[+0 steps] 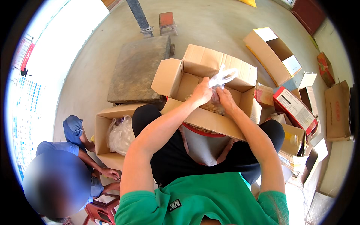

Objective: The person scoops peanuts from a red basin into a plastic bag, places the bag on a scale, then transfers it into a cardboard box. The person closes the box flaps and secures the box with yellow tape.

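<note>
Before me an open cardboard box (168,77) stands with its flaps spread, over a red-rimmed container (208,135) between my knees. My left hand (203,91) grips the neck of a clear plastic bag (222,77) at its left side. My right hand (225,99) pinches the same bag from the right, just below the white loop handles. The bag's lower part hangs inside the box and appears to hold small tan pieces (211,107), perhaps peanuts in shells. Similar pieces show at the container's rim under the near flap.
Left of my knee, another cardboard box (112,160) holds a bundle of plastic bags (121,136). A person in blue (56,147) sits beside it. A platform scale (137,70) stands ahead. Several cartons, including a red-and-white one (295,107), crowd the right side.
</note>
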The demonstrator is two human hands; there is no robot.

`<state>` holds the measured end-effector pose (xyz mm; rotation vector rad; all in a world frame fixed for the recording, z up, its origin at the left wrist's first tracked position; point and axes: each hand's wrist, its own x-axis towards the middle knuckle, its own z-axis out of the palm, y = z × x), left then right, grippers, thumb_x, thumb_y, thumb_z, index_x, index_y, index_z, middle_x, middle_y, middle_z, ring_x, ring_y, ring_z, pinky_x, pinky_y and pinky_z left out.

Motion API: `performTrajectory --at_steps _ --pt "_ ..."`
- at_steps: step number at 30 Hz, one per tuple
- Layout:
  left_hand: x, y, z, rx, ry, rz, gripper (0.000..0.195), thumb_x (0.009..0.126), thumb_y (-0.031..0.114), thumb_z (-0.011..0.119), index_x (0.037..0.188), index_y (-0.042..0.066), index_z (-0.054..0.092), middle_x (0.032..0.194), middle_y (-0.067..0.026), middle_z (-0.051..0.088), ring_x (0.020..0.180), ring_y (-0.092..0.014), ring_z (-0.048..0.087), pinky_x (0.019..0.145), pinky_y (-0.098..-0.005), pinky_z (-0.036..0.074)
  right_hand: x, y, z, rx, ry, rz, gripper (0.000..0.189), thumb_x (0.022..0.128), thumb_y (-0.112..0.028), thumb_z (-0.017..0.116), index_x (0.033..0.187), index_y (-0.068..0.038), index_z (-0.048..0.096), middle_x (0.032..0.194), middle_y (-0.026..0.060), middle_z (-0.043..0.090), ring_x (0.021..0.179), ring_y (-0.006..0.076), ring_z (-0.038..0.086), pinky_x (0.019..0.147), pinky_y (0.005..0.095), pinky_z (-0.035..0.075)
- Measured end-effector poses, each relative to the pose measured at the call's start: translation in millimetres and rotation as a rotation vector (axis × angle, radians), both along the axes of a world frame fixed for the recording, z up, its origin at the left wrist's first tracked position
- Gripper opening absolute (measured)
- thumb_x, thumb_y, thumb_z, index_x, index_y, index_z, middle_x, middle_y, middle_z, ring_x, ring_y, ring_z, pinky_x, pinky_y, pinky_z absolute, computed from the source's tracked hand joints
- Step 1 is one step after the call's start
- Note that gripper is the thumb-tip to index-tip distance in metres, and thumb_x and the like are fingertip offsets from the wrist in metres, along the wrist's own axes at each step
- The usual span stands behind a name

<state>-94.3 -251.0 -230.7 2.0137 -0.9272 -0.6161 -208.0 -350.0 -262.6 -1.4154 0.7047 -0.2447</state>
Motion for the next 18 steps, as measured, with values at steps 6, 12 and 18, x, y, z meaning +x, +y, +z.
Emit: performTrajectory --at_steps 6,12,18 --pt "-13 3 15 0.025 -0.183 -0.204 0.027 0.088 0.020 0.062 0.105 0.003 0.050 0.096 -0.0248 0.064 0.093 -0.044 0.061 0.080 -0.0487 0.048 2 -7 -9 -0.173 0.075 0.109 0.029 0.096 -0.020 0.049 0.116 -0.002 0.061 0.107 0.0121 0.066 0.100 0.0231 0.060 0.087 0.0385 0.047" --pt "-15 6 10 0.070 -0.389 -0.320 0.032 0.085 0.013 0.058 0.114 0.004 0.047 0.096 -0.0251 0.065 0.089 -0.045 0.062 0.075 -0.0518 0.048 9 -14 -51 -0.891 0.173 0.335 0.027 0.095 -0.019 0.046 0.113 -0.006 0.060 0.120 0.0214 0.060 0.115 0.0404 0.053 0.095 0.0498 0.042" --pt "-13 6 4 0.039 -0.468 -0.320 0.026 0.086 0.010 0.051 0.110 0.002 0.045 0.089 -0.0247 0.065 0.085 -0.044 0.063 0.073 -0.0528 0.049 10 -10 -51 -0.892 0.138 0.317 0.028 0.094 -0.018 0.046 0.115 -0.005 0.060 0.120 0.0228 0.060 0.114 0.0410 0.054 0.094 0.0493 0.043"
